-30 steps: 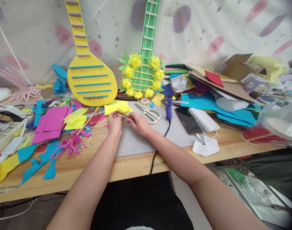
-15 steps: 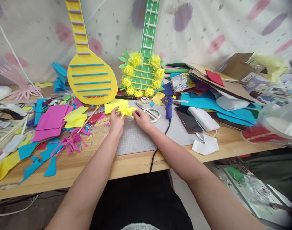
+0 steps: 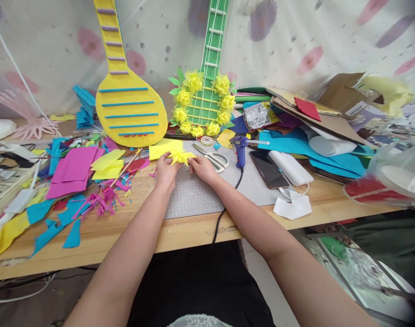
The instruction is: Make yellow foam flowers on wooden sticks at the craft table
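A yellow paper flower (image 3: pixel 181 157) with pointed petals is held above the grey cutting mat (image 3: pixel 190 200). My left hand (image 3: pixel 167 171) grips it from the left, fingers closed around its base. On the other side, my right hand (image 3: pixel 203 169) pinches a petal at the flower's right edge. Just behind the hands lie a pair of scissors (image 3: pixel 214 159) and a sheet of yellow paper (image 3: pixel 165 148). A green paper instrument (image 3: pixel 203 106) ringed with similar yellow flowers (image 3: pixel 194 81) stands at the back.
A blue glue gun (image 3: pixel 240 152) with its black cord rests on the mat's right, beside a phone (image 3: pixel 269 169) and a white power bank (image 3: pixel 291 168). Left are magenta sheets (image 3: pixel 73 172) and scraps. A yellow paper instrument (image 3: pixel 130 109) leans behind; a plastic-wrapped bucket (image 3: pixel 381 188) stands far right.
The view has shifted very slightly. Both hands stay on the yellow flower, which has turned a little, with a petal now pointing toward my right fingers.
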Motion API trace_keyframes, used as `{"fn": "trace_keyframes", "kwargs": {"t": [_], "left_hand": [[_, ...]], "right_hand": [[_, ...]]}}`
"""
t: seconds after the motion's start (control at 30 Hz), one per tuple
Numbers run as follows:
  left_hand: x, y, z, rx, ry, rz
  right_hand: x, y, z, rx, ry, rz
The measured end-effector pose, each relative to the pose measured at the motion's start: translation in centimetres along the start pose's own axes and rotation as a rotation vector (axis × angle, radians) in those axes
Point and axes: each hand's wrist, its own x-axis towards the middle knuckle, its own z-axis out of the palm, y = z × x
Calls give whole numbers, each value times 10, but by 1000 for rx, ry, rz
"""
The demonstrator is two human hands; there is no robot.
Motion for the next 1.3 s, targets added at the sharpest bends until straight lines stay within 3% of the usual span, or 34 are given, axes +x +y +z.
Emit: {"fn": "trace_keyframes", "kwargs": {"t": [0.1, 0.23, 0.37, 0.47, 0.53, 0.7, 0.83, 1.03, 1.3], "left_hand": [[2, -1, 0, 9, 83, -9], [3, -1, 0, 26, 101, -25], [4, 1, -1, 26, 103, -11], [5, 2, -2, 56, 111, 2], [5, 2, -3, 87, 108, 5], [2, 1, -3, 163, 94, -1], [-1, 1, -2, 165, 57, -48], [-3, 6, -1, 137, 44, -112], [-1, 6, -2, 167, 53, -142]], "right_hand": [[2, 1, 1, 7, -35, -6], [2, 3, 4, 46, -117, 7], [-2, 3, 4, 89, 13, 46], [-6, -1, 0, 108, 163, -129], [-9, -4, -4, 118, 191, -289], [-10, -7, -6, 147, 80, -438], [-5, -5, -4, 225, 11, -349], [-1, 2, -4, 362, 62, -163], [-1, 2, -4, 362, 80, -162]]}}
